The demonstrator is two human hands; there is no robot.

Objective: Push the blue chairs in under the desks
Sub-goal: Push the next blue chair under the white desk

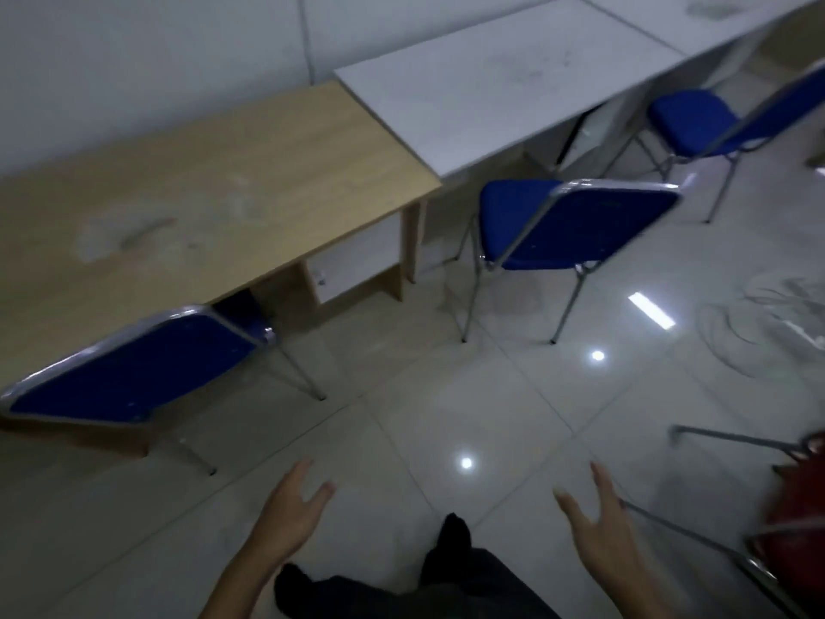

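Three blue chairs with metal frames stand along a row of desks. The left chair has its seat tucked under the wooden desk. The middle chair stands out from the white desk, its seat only just at the edge. The far right chair also stands out from the white desks. My left hand and my right hand hover low over the floor, fingers apart, holding nothing and well short of any chair.
A red chair with metal legs stands at the right edge, close to my right hand. Pale plastic wrapping lies on the glossy tiled floor at the right. My legs and dark shoes are at the bottom centre.
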